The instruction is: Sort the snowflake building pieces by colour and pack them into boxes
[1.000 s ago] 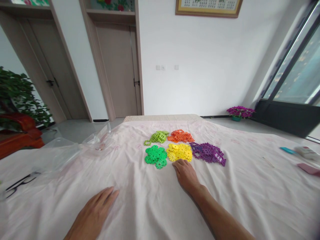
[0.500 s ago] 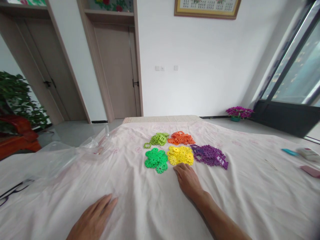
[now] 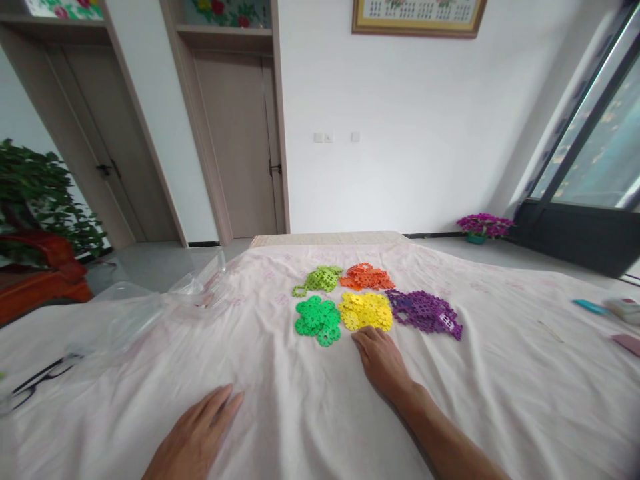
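Five sorted heaps of plastic snowflake pieces lie on a pale pink sheet (image 3: 300, 413): light green (image 3: 323, 278), orange (image 3: 367, 276), dark green (image 3: 318, 319), yellow (image 3: 366, 310) and purple (image 3: 424, 311). My right hand (image 3: 381, 360) rests palm down on the sheet, fingers together, its fingertips just at the near edge of the yellow heap. It holds nothing I can see. My left hand (image 3: 197, 437) lies flat on the sheet at the lower left, fingers stretched out, apart from all the heaps.
A clear plastic bag (image 3: 150, 307) lies at the left, with black-framed glasses (image 3: 40, 380) nearer the left edge. Small items, one teal (image 3: 590, 307), sit at the far right. Two doors, a plant and a red chair stand beyond the bed.
The view has shifted slightly. My right hand stays at the yellow heap's near edge; my left hand remains flat on the sheet.
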`<state>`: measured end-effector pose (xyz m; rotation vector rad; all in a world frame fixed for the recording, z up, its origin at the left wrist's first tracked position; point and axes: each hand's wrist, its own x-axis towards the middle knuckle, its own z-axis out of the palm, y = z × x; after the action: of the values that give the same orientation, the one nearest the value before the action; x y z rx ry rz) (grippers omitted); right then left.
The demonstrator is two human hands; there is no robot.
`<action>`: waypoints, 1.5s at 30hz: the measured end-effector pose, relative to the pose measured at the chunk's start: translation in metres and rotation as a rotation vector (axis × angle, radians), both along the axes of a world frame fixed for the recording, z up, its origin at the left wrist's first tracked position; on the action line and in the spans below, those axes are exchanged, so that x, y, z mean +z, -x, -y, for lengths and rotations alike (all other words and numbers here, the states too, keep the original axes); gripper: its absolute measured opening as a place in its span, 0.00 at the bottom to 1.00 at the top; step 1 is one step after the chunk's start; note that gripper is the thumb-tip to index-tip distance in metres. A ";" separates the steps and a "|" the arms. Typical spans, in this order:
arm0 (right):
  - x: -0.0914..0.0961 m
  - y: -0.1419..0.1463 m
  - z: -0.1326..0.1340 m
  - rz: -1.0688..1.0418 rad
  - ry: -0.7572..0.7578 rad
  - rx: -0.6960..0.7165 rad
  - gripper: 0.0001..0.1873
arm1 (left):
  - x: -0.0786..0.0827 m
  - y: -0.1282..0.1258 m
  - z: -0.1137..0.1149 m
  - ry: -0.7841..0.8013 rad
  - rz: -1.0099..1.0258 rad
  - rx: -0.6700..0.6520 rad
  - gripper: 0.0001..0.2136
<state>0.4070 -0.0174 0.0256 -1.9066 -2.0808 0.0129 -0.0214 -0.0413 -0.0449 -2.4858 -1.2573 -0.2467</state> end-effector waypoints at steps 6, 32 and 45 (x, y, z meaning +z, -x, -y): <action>0.001 0.002 0.000 0.056 0.033 -0.020 0.18 | 0.020 -0.013 0.007 0.142 -0.022 0.084 0.35; 0.003 0.002 0.002 0.084 0.005 0.007 0.17 | 0.048 -0.024 0.014 0.187 -0.013 0.102 0.29; -0.001 -0.001 0.000 0.077 0.003 0.016 0.17 | 0.041 -0.020 0.010 0.193 -0.032 0.081 0.31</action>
<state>0.4080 -0.0170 0.0243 -1.9206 -2.1471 -0.0548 -0.0014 -0.0510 -0.0041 -2.5792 -1.4251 -0.0673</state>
